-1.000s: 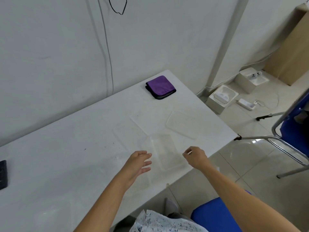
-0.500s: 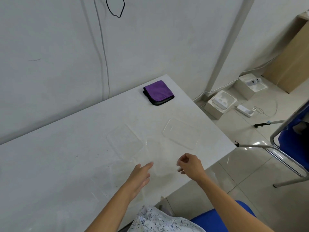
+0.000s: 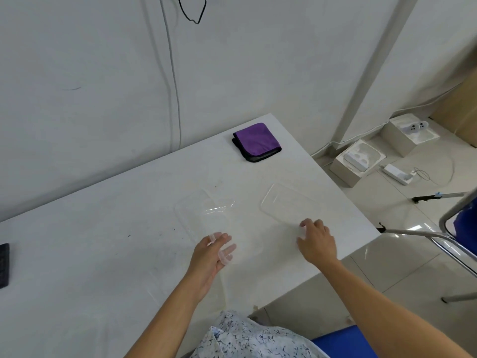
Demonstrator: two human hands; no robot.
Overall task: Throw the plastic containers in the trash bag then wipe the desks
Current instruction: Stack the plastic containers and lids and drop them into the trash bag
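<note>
Several clear plastic containers lie on the white desk point(image 3: 103, 254). One clear container point(image 3: 247, 244) sits between my hands near the front edge. My left hand point(image 3: 210, 257) reaches into its left end with fingers nearly straight, their tips blurred behind the plastic rim. My right hand point(image 3: 318, 242) has its fingers curled and pinches the container's right rim. A second clear tray point(image 3: 201, 215) lies just beyond my left hand. A flat clear lid point(image 3: 289, 205) lies beyond my right hand. A folded purple cloth point(image 3: 256, 142) rests at the desk's far corner.
The wall runs along the desk's far side. A dark object point(image 3: 4, 264) sits at the left edge. On the floor to the right stand white boxes point(image 3: 357, 161) and a power strip point(image 3: 397, 173). A blue chair with a metal frame point(image 3: 454, 226) stands right of the desk.
Both hands have moved forward and apart along the desk. My left hand now touches the clear container's left end, and my right hand has reached its right rim near the flat lid.
</note>
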